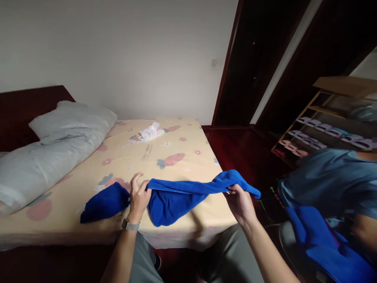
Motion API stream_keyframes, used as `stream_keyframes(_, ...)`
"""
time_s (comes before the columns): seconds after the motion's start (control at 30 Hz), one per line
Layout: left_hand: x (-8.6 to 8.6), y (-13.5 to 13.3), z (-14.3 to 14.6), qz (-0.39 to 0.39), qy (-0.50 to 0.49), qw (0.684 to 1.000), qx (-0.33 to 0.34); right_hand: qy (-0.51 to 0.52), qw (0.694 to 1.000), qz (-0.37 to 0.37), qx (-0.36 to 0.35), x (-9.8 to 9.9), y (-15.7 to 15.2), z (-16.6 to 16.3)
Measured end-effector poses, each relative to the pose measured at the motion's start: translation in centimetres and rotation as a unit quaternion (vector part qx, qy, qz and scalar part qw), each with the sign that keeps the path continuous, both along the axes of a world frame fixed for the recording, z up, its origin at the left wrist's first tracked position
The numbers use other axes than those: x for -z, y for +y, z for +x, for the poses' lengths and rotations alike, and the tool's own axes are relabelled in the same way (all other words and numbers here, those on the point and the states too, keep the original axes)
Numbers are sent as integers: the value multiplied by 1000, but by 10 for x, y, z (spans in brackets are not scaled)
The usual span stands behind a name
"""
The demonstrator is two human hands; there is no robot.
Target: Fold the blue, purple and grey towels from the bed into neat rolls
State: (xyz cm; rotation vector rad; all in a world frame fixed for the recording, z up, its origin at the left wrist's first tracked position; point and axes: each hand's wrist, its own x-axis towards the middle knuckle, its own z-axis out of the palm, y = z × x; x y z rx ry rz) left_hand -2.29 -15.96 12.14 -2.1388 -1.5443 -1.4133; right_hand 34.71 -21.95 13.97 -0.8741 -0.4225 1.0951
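Note:
A blue cloth [179, 196] is stretched sideways between my two hands, just above the near side of the bed. My left hand [139, 196], with a watch on its wrist, pinches the cloth near its left part. Past that hand, another blue part [103, 204] lies on the sheet; whether it is the same piece cannot be seen behind the hand. My right hand [242, 204] grips the other end, and a bunched blue tip sticks out beyond the fingers over the bed's right edge. Between the hands a loose fold hangs down onto the sheet.
A patterned sheet [165, 147] covers the bed. A crumpled white plastic bag [151, 131] lies farther back, and a wrapped grey bundle [64, 145] at the left. At right sits a person in a blue shirt [330, 177] with blue cloth [326, 243], before a shoe rack [318, 108].

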Motion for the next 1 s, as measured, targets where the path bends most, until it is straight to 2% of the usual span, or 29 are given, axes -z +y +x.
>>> stream_keyframes(0.07,-1,2,5,-46,-64,996,34,-36,999,-26,8,15,9,8)
stream_keyframes(0.13,0,1,15,-123,-121,982,79,-108,991,-80,-1,40,9,7)
stream_keyframes(0.2,4,-6,31,-192,-137,966,108,-241,961,-133,-38,66,0,-8)
stream_keyframes(0.23,6,-10,42,-218,-122,961,121,-326,932,-143,-70,77,-8,-22)
stream_keyframes(0.3,8,-23,65,-253,-51,953,158,-463,880,-71,-76,90,-24,-57)
stream_keyframes(0.37,6,-37,86,-264,45,945,188,-531,840,37,-106,92,-36,-93)
stream_keyframes(0.43,1,-51,100,-246,126,943,187,-552,823,88,-99,89,-38,-117)
stream_keyframes(0.5,-6,-60,103,-224,175,943,172,-554,824,94,-74,84,-33,-124)
stream_keyframes(0.57,-11,-64,96,-219,203,941,161,-562,820,89,-54,81,-25,-116)
stream_keyframes(0.63,-13,-63,82,-224,226,936,148,-591,802,84,-30,80,-19,-99)
stream_keyframes(0.87,-17,-52,12,-210,290,929,91,-734,675,57,58,81,-22,-17)
stream_keyframes(0.93,-23,-52,-2,-192,282,936,86,-745,662,43,74,84,-26,-1)
stream_keyframes(1.0,-30,-51,-11,-173,255,947,90,-738,669,16,84,87,-28,10)
